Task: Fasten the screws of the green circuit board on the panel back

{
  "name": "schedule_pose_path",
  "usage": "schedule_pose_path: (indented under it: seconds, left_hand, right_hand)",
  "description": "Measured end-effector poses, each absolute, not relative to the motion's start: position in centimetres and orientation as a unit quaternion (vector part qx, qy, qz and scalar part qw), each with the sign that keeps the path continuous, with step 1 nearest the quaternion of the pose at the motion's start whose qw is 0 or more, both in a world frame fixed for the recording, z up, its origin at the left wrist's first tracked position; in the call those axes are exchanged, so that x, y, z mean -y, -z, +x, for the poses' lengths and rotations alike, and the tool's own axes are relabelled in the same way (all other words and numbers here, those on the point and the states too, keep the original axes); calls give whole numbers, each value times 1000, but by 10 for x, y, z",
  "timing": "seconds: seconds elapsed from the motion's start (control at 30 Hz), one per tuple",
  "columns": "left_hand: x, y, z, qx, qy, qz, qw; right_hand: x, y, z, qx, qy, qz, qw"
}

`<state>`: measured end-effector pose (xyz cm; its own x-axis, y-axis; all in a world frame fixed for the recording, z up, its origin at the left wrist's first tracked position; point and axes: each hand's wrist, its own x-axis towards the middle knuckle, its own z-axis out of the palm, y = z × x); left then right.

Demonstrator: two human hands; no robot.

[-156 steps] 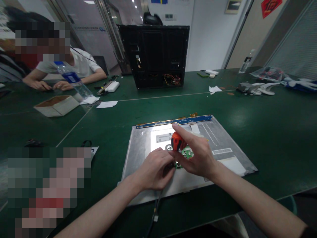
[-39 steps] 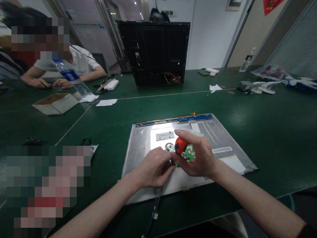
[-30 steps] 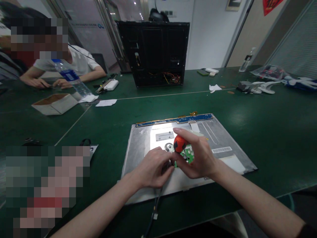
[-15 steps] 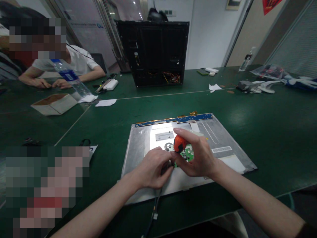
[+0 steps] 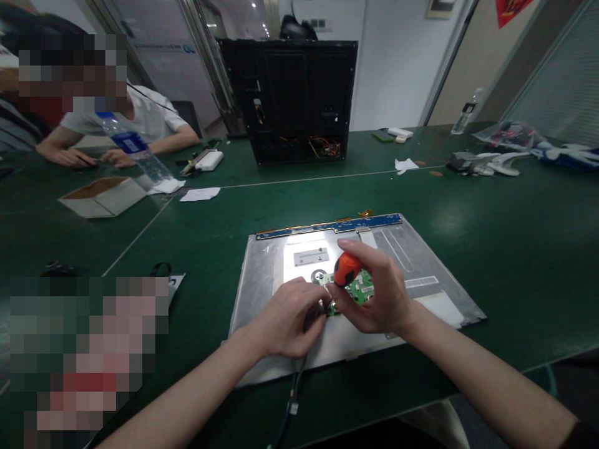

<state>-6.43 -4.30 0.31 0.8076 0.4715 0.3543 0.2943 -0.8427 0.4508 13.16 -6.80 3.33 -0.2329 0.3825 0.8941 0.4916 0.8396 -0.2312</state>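
Observation:
A flat display panel point(image 5: 259, 268) lies with its silver metal back up on the green table. Near its middle sits a small green circuit board point(image 5: 362, 288), partly hidden by my hands. My right hand point(image 5: 381, 290) is closed round the orange and black handle of a screwdriver point(image 5: 347, 269), which tilts over the board; its tip is hidden. At the board's left end, my left hand point(image 5: 292, 315) has its fingers curled and pinched close to the tool. What those fingers hold is hidden. From under that hand, a dark cable point(image 5: 294, 393) runs toward the near table edge.
Beyond the panel stands a black casing point(image 5: 299, 93) with exposed wires. An open carton point(image 5: 100, 198), a water bottle point(image 5: 135, 146) and paper point(image 5: 200, 194) are at the left, where another person sits. Gloves point(image 5: 496, 163) and a second bottle point(image 5: 467, 112) lie or stand far right.
The screwdriver handle and my right hand have shifted slightly right, showing more of the green board. My left hand has hardly moved.

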Motion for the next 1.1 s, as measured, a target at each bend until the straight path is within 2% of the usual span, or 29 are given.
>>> schedule_pose_path:
  seconds: [0.27, 0.47, 0.57, 0.73, 0.87, 1.1]
  left_hand:
    - [42, -8, -64, -273, -252, 905, 210]
    - [33, -11, -63, -355, -272, 870, 208]
    - [24, -17, -63, -402, -270, 849, 210]
    - [-2, -25, -55, -462, -223, 836, 195]
    - [-24, -23, -42, -476, -159, 844, 187]
    - [-44, -26, -25, -486, -74, 854, 172]
  right_hand:
    - [55, -48, 160, 718, -21, -353, 600]
    - [39, -53, 212, 643, -171, -442, 602]
    - [24, -47, 230, 574, -285, -469, 608]
    - [3, -32, 245, 488, -442, -492, 570]
    - [1, -19, 255, 475, -481, -498, 544]
    - [1, -5, 271, 455, -494, -498, 549]
